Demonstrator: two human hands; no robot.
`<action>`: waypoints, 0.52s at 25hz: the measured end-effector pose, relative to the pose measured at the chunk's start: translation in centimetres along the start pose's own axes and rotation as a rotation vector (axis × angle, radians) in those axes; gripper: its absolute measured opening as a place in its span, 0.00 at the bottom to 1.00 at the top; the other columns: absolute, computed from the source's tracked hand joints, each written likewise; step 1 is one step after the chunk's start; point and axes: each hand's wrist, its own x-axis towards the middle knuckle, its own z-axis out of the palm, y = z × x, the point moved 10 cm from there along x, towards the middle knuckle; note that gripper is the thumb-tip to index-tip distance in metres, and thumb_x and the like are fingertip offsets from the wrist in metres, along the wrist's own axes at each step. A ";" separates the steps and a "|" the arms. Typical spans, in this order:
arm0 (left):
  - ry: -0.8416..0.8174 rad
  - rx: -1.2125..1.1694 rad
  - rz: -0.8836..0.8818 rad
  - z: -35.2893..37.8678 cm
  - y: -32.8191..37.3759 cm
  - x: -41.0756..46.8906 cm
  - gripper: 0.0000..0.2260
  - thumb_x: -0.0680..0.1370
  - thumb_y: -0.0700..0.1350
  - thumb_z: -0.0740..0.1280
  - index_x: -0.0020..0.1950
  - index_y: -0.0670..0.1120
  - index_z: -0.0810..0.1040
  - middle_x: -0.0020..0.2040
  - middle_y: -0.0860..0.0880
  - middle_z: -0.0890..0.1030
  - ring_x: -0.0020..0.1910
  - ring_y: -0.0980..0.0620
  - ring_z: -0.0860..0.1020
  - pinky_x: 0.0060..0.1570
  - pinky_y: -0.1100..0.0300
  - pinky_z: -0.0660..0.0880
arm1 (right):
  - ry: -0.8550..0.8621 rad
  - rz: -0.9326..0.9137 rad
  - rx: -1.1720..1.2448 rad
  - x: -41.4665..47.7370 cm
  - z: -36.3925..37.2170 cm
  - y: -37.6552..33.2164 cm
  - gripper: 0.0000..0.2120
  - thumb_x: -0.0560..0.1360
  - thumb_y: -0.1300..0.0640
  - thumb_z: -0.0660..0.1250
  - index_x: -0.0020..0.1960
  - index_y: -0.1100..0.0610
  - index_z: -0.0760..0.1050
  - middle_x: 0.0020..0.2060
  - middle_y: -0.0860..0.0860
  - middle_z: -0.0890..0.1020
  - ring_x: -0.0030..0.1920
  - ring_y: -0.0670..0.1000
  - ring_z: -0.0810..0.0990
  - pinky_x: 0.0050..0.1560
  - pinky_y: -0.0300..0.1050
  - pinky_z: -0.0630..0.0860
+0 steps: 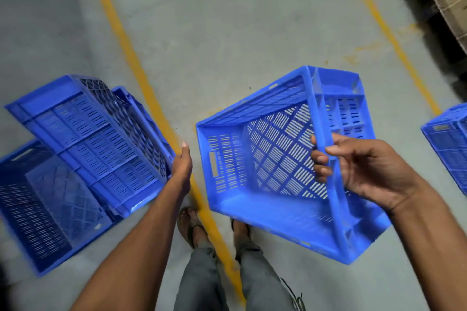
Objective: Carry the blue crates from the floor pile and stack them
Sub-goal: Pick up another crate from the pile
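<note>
My right hand (358, 169) grips the rim of a blue slotted crate (267, 159), which hangs tilted above the floor with its open side facing me. My left hand (182, 166) holds the corner of a second blue crate (93, 139) that is tipped up on its edge at the left. That crate leans over a third blue crate (32, 212) lying on the floor at the lower left. Part of another blue crate (447, 141) shows at the right edge.
Two yellow floor lines (141, 76) (386, 33) run across the grey concrete. Cardboard boxes (452, 2) stand at the top right. My feet in sandals (192, 225) straddle the near yellow line.
</note>
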 end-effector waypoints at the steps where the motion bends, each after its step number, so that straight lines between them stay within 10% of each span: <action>1: -0.044 -0.002 -0.017 0.5 -0.4 0.1 0.35 0.83 0.66 0.51 0.75 0.40 0.70 0.73 0.41 0.73 0.73 0.39 0.70 0.74 0.40 0.65 | 0.002 -0.015 -0.023 -1.0 0.0 -0.3 0.30 0.58 0.59 0.81 0.56 0.60 0.73 0.37 0.56 0.72 0.34 0.53 0.71 0.37 0.45 0.72; 8: -0.107 -0.024 0.059 2.5 -0.6 1.1 0.38 0.80 0.69 0.57 0.79 0.42 0.65 0.75 0.43 0.71 0.72 0.41 0.72 0.67 0.51 0.71 | 0.050 -0.108 -0.144 -4.4 -0.1 -2.0 0.24 0.56 0.59 0.81 0.47 0.56 0.74 0.32 0.51 0.66 0.26 0.48 0.66 0.30 0.42 0.69; 13: -0.046 -0.126 0.068 1.0 -0.9 4.5 0.26 0.78 0.62 0.69 0.64 0.42 0.76 0.46 0.45 0.77 0.38 0.49 0.76 0.39 0.54 0.73 | 0.339 -0.227 -0.320 -4.0 -1.1 -2.6 0.20 0.64 0.72 0.73 0.42 0.53 0.68 0.25 0.47 0.65 0.20 0.45 0.60 0.24 0.38 0.59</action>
